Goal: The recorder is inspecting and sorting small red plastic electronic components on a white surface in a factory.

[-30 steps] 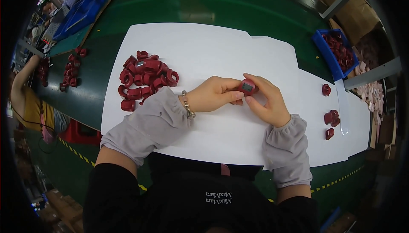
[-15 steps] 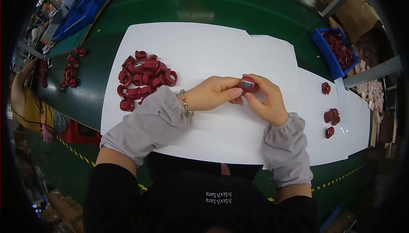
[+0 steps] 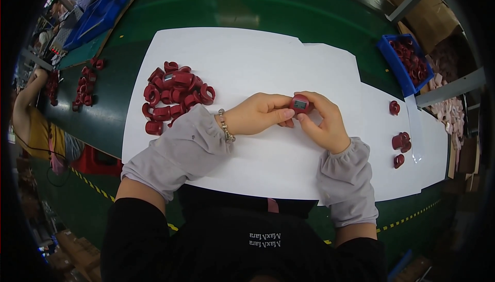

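Observation:
Over the middle of the white sheet [image 3: 247, 163], I hold a dark-red, watch-like curled band with a small grey display [image 3: 299, 103] between both hands. Its display faces up, with dark marks on it. My left hand [image 3: 260, 113] pinches its left side, thumb on the near edge. From the right, my right hand [image 3: 325, 122] grips it with thumb and index finger. The fingers hide its underside. Left of my left hand lies a pile of similar red curled bands [image 3: 175, 94], one showing a display, partly covered by my grey sleeve [image 3: 180, 148].
Several red pieces [image 3: 400, 141] lie at the sheet's right side. Beyond them stands a blue bin [image 3: 405, 63] full of red bands. More red bands [image 3: 85, 86] rest on the green table to the left, near another person's arm [image 3: 26, 96]. A metal post [image 3: 451, 87] rises at right.
The held band has tilted slightly, so its display shows less glare and its dark marks are clearer. Both hands stay almost in place. At far left, the other person's arm has shifted slightly.

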A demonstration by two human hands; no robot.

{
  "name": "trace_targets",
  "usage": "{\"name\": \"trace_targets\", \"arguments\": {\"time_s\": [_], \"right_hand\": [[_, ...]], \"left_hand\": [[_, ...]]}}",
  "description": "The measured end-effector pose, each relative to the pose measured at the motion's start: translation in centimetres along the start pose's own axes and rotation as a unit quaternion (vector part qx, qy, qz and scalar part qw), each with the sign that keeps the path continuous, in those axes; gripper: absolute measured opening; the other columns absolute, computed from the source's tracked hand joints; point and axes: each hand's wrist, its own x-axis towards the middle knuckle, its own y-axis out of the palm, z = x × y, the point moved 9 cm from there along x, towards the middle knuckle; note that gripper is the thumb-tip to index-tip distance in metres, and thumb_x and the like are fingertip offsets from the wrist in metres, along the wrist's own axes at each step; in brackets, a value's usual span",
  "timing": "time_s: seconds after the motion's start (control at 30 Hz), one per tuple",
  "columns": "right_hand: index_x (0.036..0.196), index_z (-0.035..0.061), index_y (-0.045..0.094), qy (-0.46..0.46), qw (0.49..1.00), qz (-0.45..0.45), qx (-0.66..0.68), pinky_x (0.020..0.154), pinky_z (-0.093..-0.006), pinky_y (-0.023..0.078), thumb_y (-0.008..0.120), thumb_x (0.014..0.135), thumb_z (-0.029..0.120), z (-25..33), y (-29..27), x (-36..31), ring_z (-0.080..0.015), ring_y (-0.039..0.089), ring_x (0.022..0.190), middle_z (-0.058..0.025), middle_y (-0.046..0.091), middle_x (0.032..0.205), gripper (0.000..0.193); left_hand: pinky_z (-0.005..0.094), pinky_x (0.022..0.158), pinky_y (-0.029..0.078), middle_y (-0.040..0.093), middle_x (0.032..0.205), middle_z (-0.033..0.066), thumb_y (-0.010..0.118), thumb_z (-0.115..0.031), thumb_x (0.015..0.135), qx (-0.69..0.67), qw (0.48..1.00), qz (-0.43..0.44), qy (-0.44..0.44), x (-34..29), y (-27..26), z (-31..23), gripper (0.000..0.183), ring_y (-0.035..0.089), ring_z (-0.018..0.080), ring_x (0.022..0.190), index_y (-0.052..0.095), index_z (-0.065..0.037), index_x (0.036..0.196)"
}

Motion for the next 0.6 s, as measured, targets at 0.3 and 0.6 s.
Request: {"name": "trace_targets", "arguments": {"time_s": [0.3,0.6], "right_hand": [[0.112,-0.0017,0.056,-0.005,1.0,-0.001,-0.006,0.08,-0.0295,0.047,0.059,0.076,0.001,0.2,0.0,0.06,-0.0196,0.059,0.087,-0.0116,0.062,0.099,0.036],[0.112,-0.0013,0.056,-0.006,1.0,-0.004,-0.012,0.079,-0.0295,0.047,0.06,0.075,0.002,-0.07,-0.1,-0.07,-0.0197,0.059,0.087,-0.0117,0.062,0.099,0.037]], "left_hand": [[0.0276,0.082,0.048,0.062,0.097,0.0048,0.048,-0.018,0.097,-0.003,0.999,-0.025,0.02,0.05,-0.01,-0.49,0.026,0.06,0.0118,0.088,0.057,0.002,0.112],[0.0278,0.083,0.048,0.062,0.097,0.0049,0.048,-0.019,0.097,0.003,1.0,-0.023,0.017,0.04,0.04,-0.59,0.026,0.06,0.0121,0.088,0.057,0.002,0.111]]}}
